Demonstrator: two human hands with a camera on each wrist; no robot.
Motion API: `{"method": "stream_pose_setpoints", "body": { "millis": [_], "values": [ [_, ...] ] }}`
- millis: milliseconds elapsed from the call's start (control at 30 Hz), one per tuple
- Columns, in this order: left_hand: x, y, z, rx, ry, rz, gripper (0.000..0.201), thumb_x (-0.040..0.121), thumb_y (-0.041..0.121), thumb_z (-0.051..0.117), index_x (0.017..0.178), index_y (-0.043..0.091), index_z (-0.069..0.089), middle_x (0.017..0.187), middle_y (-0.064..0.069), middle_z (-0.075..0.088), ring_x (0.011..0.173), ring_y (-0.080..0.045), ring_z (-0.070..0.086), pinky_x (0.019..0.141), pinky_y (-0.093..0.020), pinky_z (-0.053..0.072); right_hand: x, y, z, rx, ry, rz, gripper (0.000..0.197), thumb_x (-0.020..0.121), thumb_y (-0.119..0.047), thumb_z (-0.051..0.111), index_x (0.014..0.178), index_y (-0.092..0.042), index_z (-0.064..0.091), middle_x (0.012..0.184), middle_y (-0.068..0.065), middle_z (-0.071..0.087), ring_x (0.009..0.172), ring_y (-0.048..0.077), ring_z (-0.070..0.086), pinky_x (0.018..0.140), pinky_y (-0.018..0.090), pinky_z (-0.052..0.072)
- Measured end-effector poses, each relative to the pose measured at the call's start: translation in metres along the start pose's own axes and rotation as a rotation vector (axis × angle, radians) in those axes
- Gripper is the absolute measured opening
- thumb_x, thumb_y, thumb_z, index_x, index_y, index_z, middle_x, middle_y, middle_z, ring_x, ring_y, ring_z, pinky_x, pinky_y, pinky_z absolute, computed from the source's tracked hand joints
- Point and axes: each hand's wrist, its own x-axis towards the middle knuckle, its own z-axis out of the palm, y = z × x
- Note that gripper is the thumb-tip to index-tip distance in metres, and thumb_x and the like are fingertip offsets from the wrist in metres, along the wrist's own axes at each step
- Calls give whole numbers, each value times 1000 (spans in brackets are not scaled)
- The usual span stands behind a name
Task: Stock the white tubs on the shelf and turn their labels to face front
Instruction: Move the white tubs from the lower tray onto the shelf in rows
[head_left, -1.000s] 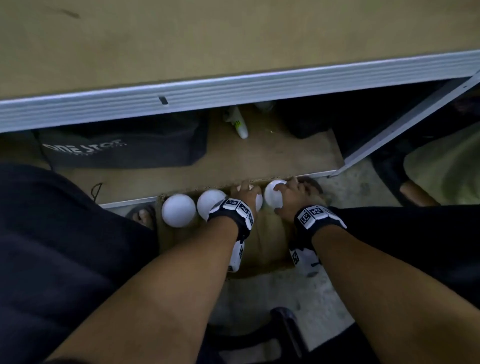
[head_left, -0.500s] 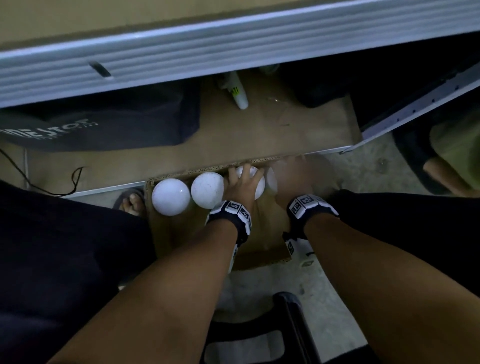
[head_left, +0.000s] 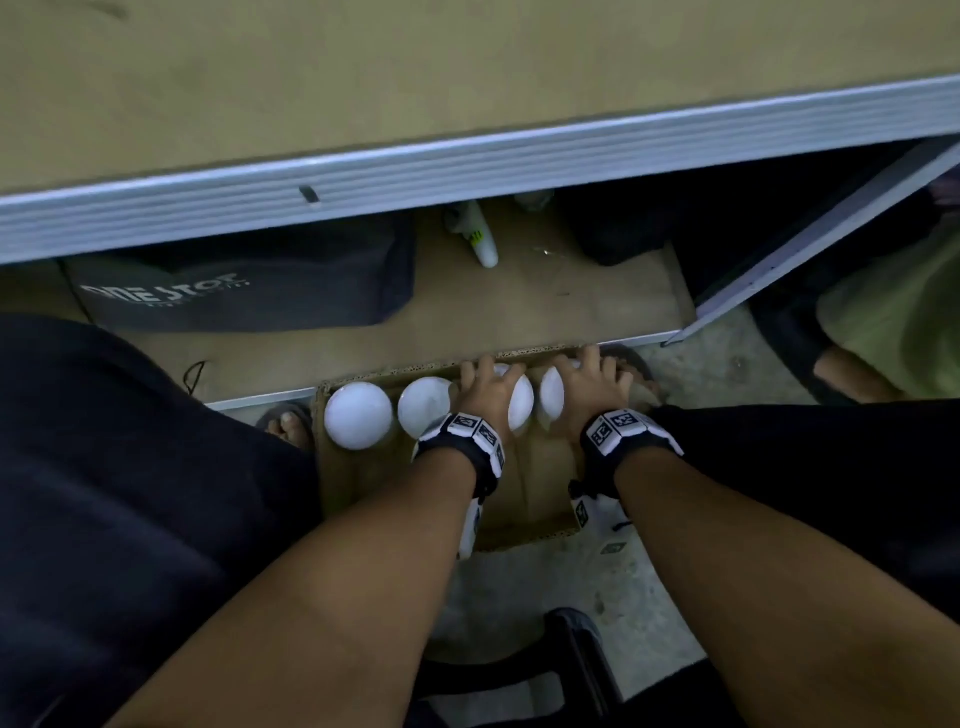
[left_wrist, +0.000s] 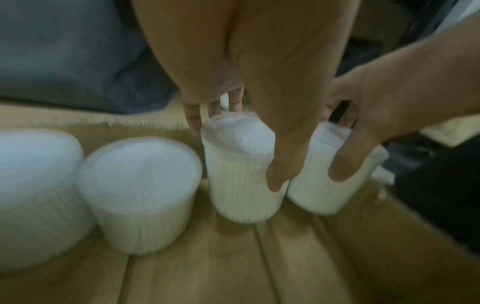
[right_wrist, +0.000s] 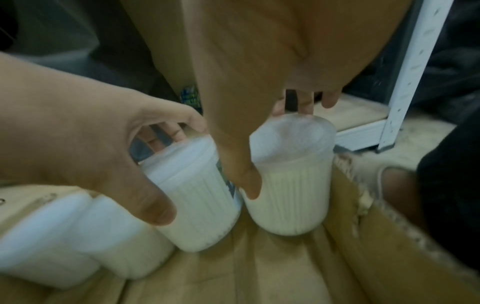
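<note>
Gripping: we see two tubs held at once, one in each hand, both inside an open cardboard box (head_left: 524, 514) that sits on the floor in front of the shelf (head_left: 467, 322).
Left hand (head_left: 485, 397): we find its fingers over the far side of the lid and its thumb down the near wall, closed round the third tub (left_wrist: 241, 174) from the left.
Right hand (head_left: 592, 392): we see the same hold on the fourth tub (right_wrist: 291, 185), fingers behind the lid, thumb pressed on the ribbed wall.
Held tubs: we see both leaning rather than upright, close beside each other at the right end of the row; whether their bases rest on the box floor, we cannot tell.
Label: we make out a strip of dark print on the right side of the third tub in the right wrist view; it is too blurred to read.
Other tubs: we count two more, the first tub (head_left: 358, 415) and the second tub (head_left: 426, 408), upright and side by side at the left end, untouched.
Shelf: we see a dark bag (head_left: 244, 280) with white lettering on the lower board, and a small white bottle (head_left: 480, 241) lying further back.
Feet: we notice a sandalled foot (head_left: 291, 428) just left of the box.
</note>
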Motion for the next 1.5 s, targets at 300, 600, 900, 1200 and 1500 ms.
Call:
{"method": "stream_pose_setpoints", "body": {
  "millis": [300, 600, 900, 1200, 1500],
  "values": [
    [-53, 12, -67, -34, 109, 5, 94, 57, 25, 82, 137, 25, 31, 135, -3, 33, 126, -31, 30, 93, -44, 45, -45, 7, -71, 99, 21, -11, 80, 61, -30, 77, 131, -32, 38, 132, 6, 26, 121, 35, 35, 99, 49, 36],
    [-113, 43, -140, -34, 239, 163, 89, 57, 29, 82, 133, 27, 36, 132, -4, 30, 126, -32, 28, 98, -51, 39, -97, 11, -151, 82, 138, -80, 78, 60, -36, 80, 127, -33, 42, 135, 7, 24, 124, 39, 31, 100, 54, 34],
    [-180, 48, -217, -22, 299, 317, 89, 58, 38, 79, 135, 31, 37, 126, -3, 37, 120, -27, 32, 97, -47, 41, -169, 15, -238, 166, 238, -177, 80, 59, -38, 81, 130, -37, 43, 125, 3, 28, 114, 32, 33, 92, 42, 37],
    [-241, 42, -286, -176, 599, 420, 77, 59, 41, 81, 128, 35, 47, 129, 9, 46, 122, -16, 34, 92, -25, 35, -214, 15, -310, 347, 509, -322, 73, 58, -35, 81, 125, -34, 52, 126, 0, 39, 116, 27, 38, 95, 34, 37],
    [-239, 12, -322, -206, 731, 319, 69, 60, 39, 81, 123, 34, 54, 130, 11, 48, 120, -16, 37, 93, -27, 36, -176, -28, -332, 502, 654, -486, 56, 59, -26, 84, 112, -23, 68, 122, 0, 53, 118, 23, 48, 95, 24, 36]
  ]
}}
